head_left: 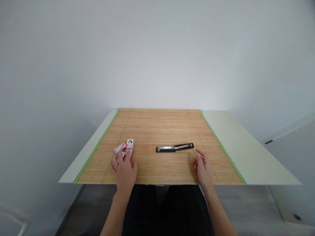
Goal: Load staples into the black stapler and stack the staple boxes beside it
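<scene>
Left hand (125,169) unclenched, fingers spread over boxes (130,143) at left, right hand (203,167) loose, half-curled, bare, just right of unfolded stapler (175,148)

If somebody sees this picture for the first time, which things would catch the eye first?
Probably the black stapler, opened out flat near the middle of the bamboo mat, dark against the pale slats. Next would come the small red-and-white boxes clustered to its left, partly covered by the fingers of the left hand. The mat's bright green edging also stands out, running along both sides.
</scene>
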Motion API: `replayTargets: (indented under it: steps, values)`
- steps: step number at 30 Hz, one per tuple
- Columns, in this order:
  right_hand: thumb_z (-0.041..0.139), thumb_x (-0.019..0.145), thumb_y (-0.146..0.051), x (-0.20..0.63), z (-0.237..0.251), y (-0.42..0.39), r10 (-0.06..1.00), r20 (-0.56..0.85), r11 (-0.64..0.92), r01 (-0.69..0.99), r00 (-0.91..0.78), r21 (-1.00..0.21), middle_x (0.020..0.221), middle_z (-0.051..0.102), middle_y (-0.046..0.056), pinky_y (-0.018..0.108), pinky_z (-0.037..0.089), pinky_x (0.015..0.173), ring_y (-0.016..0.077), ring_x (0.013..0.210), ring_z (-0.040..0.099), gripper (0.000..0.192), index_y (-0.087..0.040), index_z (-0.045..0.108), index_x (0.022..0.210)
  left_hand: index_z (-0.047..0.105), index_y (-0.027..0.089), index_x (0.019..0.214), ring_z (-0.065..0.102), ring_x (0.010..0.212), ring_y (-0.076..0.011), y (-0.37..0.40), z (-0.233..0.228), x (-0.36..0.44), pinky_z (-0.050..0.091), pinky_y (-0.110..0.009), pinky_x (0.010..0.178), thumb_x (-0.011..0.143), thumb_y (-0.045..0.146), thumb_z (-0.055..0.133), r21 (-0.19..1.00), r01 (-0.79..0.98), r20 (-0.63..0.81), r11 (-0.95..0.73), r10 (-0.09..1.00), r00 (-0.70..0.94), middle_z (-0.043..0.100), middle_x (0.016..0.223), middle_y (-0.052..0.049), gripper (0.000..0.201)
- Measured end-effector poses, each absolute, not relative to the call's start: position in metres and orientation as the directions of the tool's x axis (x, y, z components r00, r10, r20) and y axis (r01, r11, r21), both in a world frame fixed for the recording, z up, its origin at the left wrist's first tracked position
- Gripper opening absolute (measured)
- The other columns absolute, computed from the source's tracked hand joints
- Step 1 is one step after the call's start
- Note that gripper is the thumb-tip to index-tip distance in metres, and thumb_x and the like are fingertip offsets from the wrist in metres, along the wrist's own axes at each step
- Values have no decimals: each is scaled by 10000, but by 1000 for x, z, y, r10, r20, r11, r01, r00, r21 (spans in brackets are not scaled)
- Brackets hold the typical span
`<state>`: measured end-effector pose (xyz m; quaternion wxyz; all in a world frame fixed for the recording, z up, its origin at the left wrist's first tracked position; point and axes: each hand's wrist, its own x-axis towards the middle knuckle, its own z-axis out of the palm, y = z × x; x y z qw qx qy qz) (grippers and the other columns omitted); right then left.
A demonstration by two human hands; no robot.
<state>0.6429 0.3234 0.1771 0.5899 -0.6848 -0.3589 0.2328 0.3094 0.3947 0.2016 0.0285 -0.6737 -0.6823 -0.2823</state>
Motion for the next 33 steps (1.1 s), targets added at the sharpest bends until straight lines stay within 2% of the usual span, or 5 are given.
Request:
replayTargets:
  steps: [5, 14, 18, 26, 33]
  values:
    - [488, 1014, -577, 612, 181, 313, 856, 115, -63, 323, 504, -944, 697, 565, -21, 283, 414, 591, 168, 616, 508, 506, -206, 614, 1334, 627, 284, 1370, 354, 1430, -391, 381, 203, 310, 198, -675, 1180, 987, 267, 543, 285, 951, 386, -118, 922, -1, 503, 1511, -114, 393]
    - [657, 943, -365, 588, 188, 329, 973, 228, 150, 667, 29, -729, 1070, 660, 61, 420, 480, 966, 262, 1064, 595, 284, -287, 693, 1213, 571, 336, 1381, 562, 1185, -274, 377, 194, 366, 432, -441, 1026, 911, 181, 605, 598, 628, 204, -498, 853, 481, 679, 1285, -29, 495]
    - [754, 844, -324, 597, 177, 335, 959, 271, 103, 785, 85, -611, 1269, 605, 82, 502, 422, 1062, 314, 1246, 517, 200, -288, 720, 1037, 505, 343, 1448, 536, 1228, -260, 394, 195, 379, 404, -431, 1067, 899, 231, 670, 637, 556, 201, -534, 811, 549, 647, 1327, -24, 584]
    - [764, 801, -261, 598, 162, 340, 946, 311, 126, 779, 92, -614, 1420, 539, 75, 527, 358, 1138, 318, 1391, 410, 174, -273, 697, 962, 681, 334, 1158, 548, 1144, -260, 411, 193, 379, 405, -402, 989, 886, 406, 744, 608, 575, 182, -548, 801, 570, 639, 1183, -19, 288]
    - [820, 770, -296, 604, 175, 342, 959, 239, 31, 778, 155, -627, 1134, 635, 77, 455, 456, 993, 297, 1110, 558, 264, -249, 699, 999, 649, 345, 1274, 538, 1175, -271, 411, 189, 380, 408, -413, 1011, 854, 452, 781, 624, 565, 194, -540, 807, 558, 624, 1239, -27, 453]
